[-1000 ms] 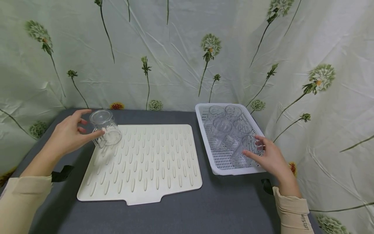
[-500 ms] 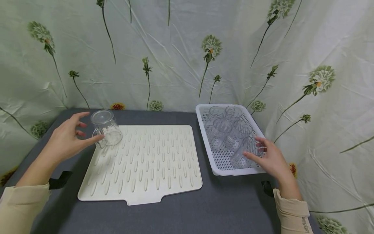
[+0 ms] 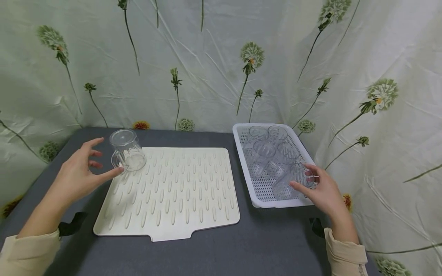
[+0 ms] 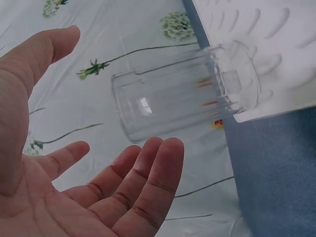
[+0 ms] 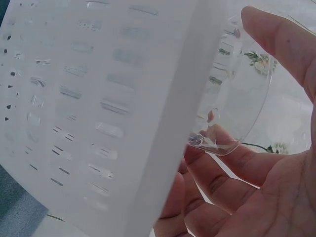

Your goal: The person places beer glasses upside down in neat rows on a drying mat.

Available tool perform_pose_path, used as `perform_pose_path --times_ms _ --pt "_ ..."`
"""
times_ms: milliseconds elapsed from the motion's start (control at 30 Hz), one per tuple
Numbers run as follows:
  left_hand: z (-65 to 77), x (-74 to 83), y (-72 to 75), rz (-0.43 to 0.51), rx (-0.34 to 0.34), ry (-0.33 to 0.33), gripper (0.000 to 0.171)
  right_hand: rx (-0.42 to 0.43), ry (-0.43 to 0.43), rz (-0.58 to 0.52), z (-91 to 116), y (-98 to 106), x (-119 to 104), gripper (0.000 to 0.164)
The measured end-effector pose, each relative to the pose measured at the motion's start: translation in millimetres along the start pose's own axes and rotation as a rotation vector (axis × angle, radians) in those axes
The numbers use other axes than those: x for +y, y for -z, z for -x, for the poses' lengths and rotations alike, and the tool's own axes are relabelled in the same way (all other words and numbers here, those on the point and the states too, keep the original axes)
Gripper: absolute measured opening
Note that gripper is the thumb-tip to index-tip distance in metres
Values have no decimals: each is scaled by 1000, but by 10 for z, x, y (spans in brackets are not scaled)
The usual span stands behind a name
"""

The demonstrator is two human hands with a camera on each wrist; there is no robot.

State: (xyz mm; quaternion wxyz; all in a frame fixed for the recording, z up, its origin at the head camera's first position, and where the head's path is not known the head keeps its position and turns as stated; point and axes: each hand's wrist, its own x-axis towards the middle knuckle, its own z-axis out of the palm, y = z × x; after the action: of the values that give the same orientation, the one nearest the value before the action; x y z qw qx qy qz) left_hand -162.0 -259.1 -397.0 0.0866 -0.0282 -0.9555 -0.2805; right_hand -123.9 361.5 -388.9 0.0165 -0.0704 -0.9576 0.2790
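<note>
A clear glass mug (image 3: 126, 149) stands upside down on the back left corner of a white ridged drying mat (image 3: 172, 226), its handle toward the left. Beside it is my left hand (image 3: 77, 172), thumb and fingers spread. The left wrist view shows the mug (image 4: 168, 94) apart from the thumb, with the fingertips close to its base. My right hand (image 3: 322, 189) is at the near right corner of a white perforated basket (image 3: 246, 172). Its thumb and fingers lie loosely about a tilted clear glass (image 5: 242, 103); how firmly they touch it is hard to see.
Several more clear glasses (image 3: 264, 149) stand close together in the basket. A dark grey cloth (image 3: 221, 253) covers the table. Behind and to the right hangs a pale curtain (image 3: 214, 76) with printed dandelions.
My left hand has drawn slightly away from the mug, its fingers now farther from the glass. The mug stays in place on the mat. The right hand keeps its place at the basket.
</note>
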Motion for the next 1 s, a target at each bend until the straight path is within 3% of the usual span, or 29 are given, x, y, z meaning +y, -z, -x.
perform_pose_path --times_ms 500,1000 --pt "270 105 -100 80 47 -36 112 92 4 -99 157 34 -66 94" --pt "457 187 -154 127 68 -50 109 133 10 -148 223 20 -151 92"
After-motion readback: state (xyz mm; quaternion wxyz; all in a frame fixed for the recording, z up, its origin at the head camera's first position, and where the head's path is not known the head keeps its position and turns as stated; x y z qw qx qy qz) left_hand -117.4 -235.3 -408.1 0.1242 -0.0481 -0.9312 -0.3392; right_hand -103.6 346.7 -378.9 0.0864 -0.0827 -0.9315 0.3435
